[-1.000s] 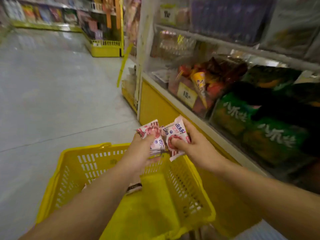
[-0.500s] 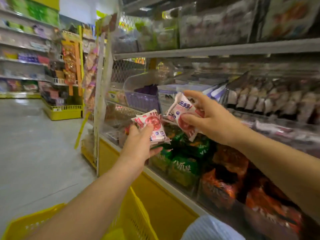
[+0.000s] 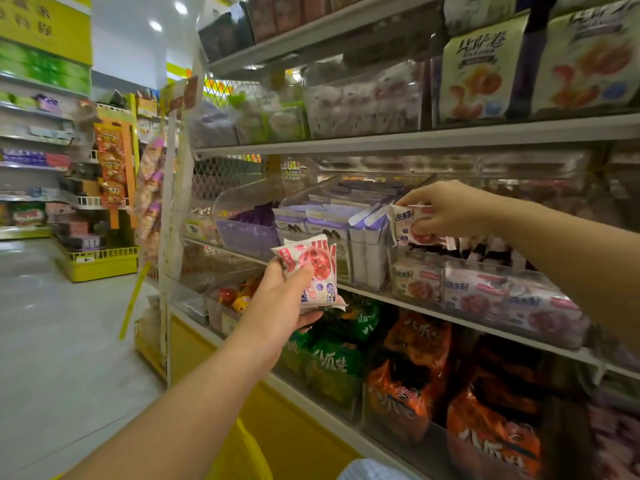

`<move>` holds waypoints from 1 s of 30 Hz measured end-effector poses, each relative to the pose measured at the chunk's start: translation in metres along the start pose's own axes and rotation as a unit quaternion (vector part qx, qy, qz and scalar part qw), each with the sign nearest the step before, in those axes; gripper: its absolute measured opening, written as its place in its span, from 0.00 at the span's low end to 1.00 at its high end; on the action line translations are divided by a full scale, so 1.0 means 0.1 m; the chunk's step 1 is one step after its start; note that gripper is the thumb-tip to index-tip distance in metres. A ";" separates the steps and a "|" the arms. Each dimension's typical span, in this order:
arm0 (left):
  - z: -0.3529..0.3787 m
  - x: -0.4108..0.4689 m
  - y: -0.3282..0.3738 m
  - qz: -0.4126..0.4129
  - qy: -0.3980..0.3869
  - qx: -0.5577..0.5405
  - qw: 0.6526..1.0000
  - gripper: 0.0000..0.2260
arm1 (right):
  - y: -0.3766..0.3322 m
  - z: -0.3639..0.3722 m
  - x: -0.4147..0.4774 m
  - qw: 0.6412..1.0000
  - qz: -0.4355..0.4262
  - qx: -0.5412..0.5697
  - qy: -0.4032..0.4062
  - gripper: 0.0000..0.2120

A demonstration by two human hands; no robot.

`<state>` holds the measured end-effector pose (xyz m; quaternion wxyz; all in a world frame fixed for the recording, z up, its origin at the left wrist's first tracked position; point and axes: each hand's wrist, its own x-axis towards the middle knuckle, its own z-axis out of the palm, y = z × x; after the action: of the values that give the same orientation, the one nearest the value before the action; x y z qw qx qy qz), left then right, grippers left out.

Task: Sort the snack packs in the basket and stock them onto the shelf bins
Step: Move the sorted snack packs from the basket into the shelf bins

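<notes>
Shop shelving (image 3: 415,137) fills the right of the head view, with aisle floor (image 3: 69,341) at left. Right of centre, the right hand (image 3: 446,209) pinches a pink snack pack (image 3: 410,228) above the clear bin (image 3: 491,268) of matching packs. It should go down flat behind the front row, clear of the purple packs (image 3: 329,220) just beside. At centre the left hand (image 3: 278,303) grips a second pack (image 3: 317,268); the basket (image 3: 244,455) edge shows at the bottom.

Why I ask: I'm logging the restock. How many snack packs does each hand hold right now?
Left hand: 1, the near pack; a second may hide behind it.
Right hand: 1, the far pack.
Total: 2 plainly seen.
</notes>
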<state>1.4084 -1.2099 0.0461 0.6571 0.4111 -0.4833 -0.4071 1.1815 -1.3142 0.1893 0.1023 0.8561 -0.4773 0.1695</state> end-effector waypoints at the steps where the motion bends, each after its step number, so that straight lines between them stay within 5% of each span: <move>1: 0.00 0.01 0.01 0.001 -0.003 0.005 1.000 0.09 | 0.00 0.04 0.03 0.999 -0.005 -0.034 0.006 0.24; 10: 0.10 0.12 0.08 0.014 -0.033 0.023 0.999 0.06 | 0.13 0.53 -0.14 0.956 -0.035 -0.282 0.072 0.24; 16: 0.23 0.11 0.16 0.028 -0.077 0.062 0.995 0.08 | 0.04 0.32 -0.19 0.989 0.027 -0.104 -0.100 0.26; 18: 0.27 0.15 0.22 0.055 -0.098 0.108 0.988 0.11 | 0.02 0.09 -0.27 0.994 0.004 -0.095 -0.060 0.26; 20: 0.33 0.21 0.30 0.092 -0.126 0.201 0.967 0.15 | -0.03 -0.20 -0.38 0.998 -0.032 0.045 -0.003 0.27; 23: 0.54 0.30 0.46 0.117 -0.196 0.296 0.927 0.23 | -0.11 -0.53 -0.63 0.962 -0.068 0.254 -0.074 0.33; 27: 0.94 0.41 0.68 0.193 -0.243 0.393 0.866 0.31 | -0.10 -0.54 -0.80 0.982 -0.091 0.132 -0.100 0.37; 30: 1.17 0.46 0.75 0.236 -0.249 0.362 0.867 0.26 | 0.03 -0.60 -0.87 0.990 -0.081 0.110 -0.039 0.33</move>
<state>1.3141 -1.2449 0.1527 0.3961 0.3786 -0.8270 -0.1256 1.1247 -1.2272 0.2108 0.0017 0.9042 -0.3881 0.1783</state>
